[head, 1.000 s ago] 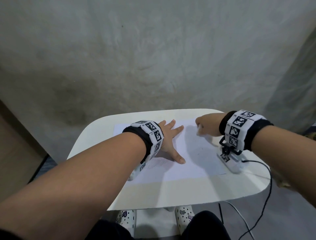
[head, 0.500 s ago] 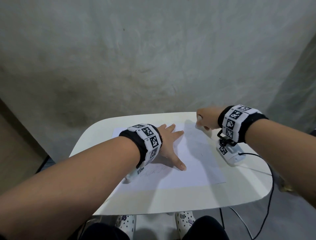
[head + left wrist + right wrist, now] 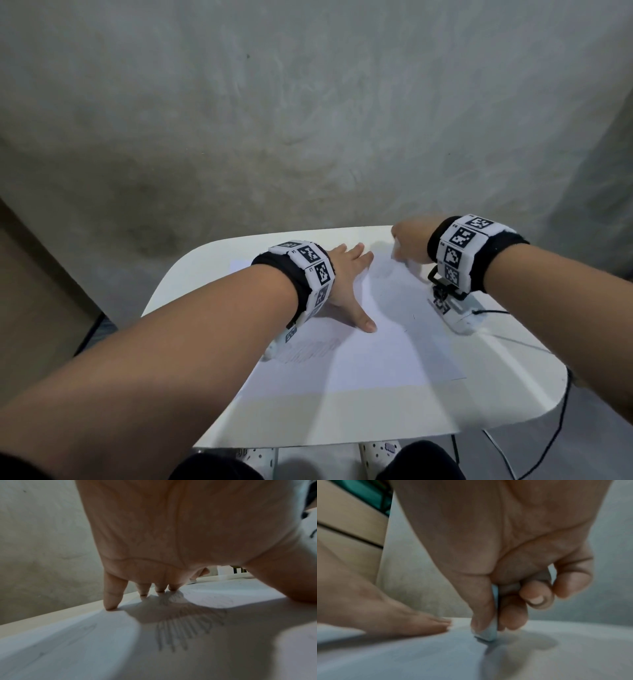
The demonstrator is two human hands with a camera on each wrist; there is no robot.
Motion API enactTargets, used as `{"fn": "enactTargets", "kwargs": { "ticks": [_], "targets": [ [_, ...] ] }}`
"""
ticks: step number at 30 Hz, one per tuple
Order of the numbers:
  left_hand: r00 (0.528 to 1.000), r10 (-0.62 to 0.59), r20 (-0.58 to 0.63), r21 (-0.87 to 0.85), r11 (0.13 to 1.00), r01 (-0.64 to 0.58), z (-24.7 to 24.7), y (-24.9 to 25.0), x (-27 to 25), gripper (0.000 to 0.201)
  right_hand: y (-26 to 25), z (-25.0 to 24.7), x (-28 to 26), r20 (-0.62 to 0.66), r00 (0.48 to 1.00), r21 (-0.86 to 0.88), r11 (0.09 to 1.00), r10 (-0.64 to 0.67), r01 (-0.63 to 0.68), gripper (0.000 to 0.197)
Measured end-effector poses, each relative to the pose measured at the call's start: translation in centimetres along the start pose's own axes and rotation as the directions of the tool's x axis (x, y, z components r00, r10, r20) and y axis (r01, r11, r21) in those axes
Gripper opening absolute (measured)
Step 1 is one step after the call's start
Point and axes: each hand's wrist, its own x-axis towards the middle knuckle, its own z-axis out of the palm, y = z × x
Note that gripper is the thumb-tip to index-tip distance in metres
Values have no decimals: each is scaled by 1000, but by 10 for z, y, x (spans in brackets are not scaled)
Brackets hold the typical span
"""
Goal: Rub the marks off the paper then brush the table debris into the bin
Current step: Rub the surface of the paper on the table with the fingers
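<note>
A white sheet of paper (image 3: 370, 349) lies on the small white table (image 3: 308, 414). Grey pencil scribbles (image 3: 308, 351) show near its left edge and again under my left palm (image 3: 188, 626). My left hand (image 3: 346, 284) lies flat on the paper with its fingers spread, pressing it down. My right hand (image 3: 407, 245) is at the paper's far right corner and pinches a pale eraser (image 3: 489, 632) between thumb and fingers, its tip against the sheet. No bin is in view.
A concrete wall stands right behind the table. A black cable (image 3: 561, 421) hangs off the table's right edge. A wooden panel (image 3: 30, 308) stands at the left. My knees and spotted shoes (image 3: 376, 452) are below the front edge.
My right hand with the eraser has moved away from me toward the paper's far right corner. The left hand has stayed flat on the sheet.
</note>
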Motion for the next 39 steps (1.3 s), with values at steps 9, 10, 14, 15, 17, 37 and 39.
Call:
{"fn": "enactTargets", "kwargs": {
  "ticks": [9, 10, 14, 15, 17, 37, 39],
  "targets": [
    [1000, 9, 15, -4, 1000, -9, -2, 0, 0, 128, -8, 1, 2, -1, 999, -43, 998, -48, 48, 16],
    [1000, 11, 11, 7, 1000, -11, -2, 0, 0, 128, -9, 2, 1, 7, 998, -37, 997, -66, 66, 9],
    [1000, 7, 10, 10, 1000, -7, -2, 0, -2, 126, -7, -3, -1, 26, 999, -54, 998, -35, 36, 14],
    [1000, 7, 11, 8, 1000, -7, -2, 0, -2, 127, -7, -3, -1, 18, 999, -64, 997, -34, 35, 19],
    [1000, 12, 12, 14, 1000, -13, -3, 1, -2, 127, -12, -2, -4, 41, 995, -55, 994, -89, 92, 23],
    [1000, -8, 14, -22, 1000, 9, 3, -2, 4, 131, -5, 0, -22, 26, 996, -90, 992, -81, 83, 19],
    [1000, -8, 20, -12, 1000, 8, 3, -2, 4, 131, -10, 1, -24, 46, 991, -119, 984, -129, 134, 4]
  ]
}}
